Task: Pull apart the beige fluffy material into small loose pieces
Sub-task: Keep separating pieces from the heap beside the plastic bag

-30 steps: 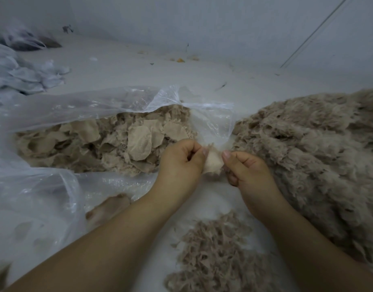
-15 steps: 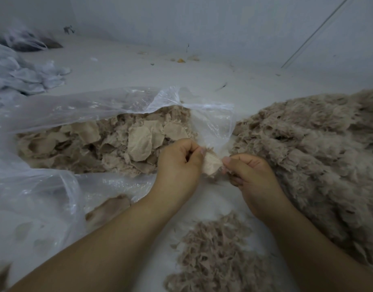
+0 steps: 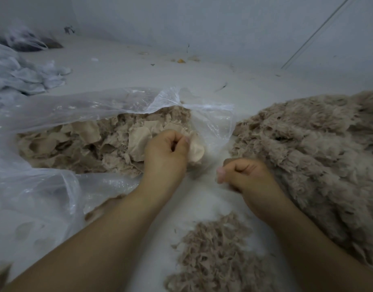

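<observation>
Near the middle of the white floor (image 3: 202, 81), our left hand (image 3: 164, 153) pinches a beige fabric scrap (image 3: 195, 151) at the mouth of the clear plastic bag (image 3: 55, 114). Our right hand (image 3: 247, 174) is curled tight; whether its grip clamps fluff, we cannot tell. Beige fluffy material (image 3: 307, 148) piles at right, loose pieces (image 3: 213, 256) lie near us.

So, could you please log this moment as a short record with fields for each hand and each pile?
left hand: pinches a beige backing scrap
right hand: fingers curled, apart from the scrap; contents blurred, cannot tell
clear plastic bag: open, left, holds beige scraps
fluffy heap: right, beside the right hand
loose small pieces: pile near, between the forearms
white surface: under everything
</observation>
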